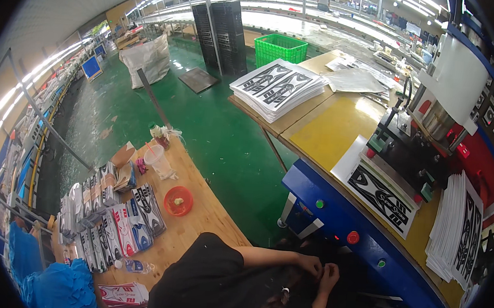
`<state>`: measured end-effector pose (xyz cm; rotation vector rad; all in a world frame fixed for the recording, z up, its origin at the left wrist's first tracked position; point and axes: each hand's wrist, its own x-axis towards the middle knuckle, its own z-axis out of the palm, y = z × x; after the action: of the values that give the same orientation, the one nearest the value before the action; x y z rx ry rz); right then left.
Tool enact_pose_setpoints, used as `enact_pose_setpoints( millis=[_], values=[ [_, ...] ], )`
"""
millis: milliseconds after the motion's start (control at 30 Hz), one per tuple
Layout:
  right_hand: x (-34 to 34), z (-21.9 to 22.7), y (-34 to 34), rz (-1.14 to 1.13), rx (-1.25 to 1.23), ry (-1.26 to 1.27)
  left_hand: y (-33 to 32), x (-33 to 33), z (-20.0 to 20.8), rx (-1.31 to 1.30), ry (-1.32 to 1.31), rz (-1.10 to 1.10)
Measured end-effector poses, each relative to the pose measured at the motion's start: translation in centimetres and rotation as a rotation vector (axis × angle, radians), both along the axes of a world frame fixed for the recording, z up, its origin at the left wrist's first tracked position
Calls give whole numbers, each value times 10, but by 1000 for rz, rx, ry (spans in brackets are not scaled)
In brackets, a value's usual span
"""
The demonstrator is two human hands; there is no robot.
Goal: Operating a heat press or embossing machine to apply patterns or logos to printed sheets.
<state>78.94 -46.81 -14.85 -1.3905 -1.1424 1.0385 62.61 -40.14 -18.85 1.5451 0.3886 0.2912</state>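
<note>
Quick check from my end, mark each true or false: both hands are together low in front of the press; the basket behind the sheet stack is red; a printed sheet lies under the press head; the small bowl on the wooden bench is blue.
1. True: left hand and right hand meet below the press.
2. False: the basket is green.
3. True: a printed sheet lies there.
4. False: the bowl is orange-red.

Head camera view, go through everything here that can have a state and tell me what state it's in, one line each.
Left hand: fingers pinched, meeting the other hand.
Right hand: fingers curled at something too small to tell.
Press machine: head raised above a printed sheet.
Stack of printed sheets: piled flat on the table.
Orange bowl: upright, small bits inside.
Green crate: upright on the floor.
</note>
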Motion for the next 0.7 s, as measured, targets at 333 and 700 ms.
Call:
enact_pose_setpoints(
  millis=[333,700],
  values=[
    [-6,16,-3,-6,52,-159,-3,5,-1,58,65,93],
    [-9,16,-2,11,34,-196,-2,6,-19,213,104,134]
  ],
)
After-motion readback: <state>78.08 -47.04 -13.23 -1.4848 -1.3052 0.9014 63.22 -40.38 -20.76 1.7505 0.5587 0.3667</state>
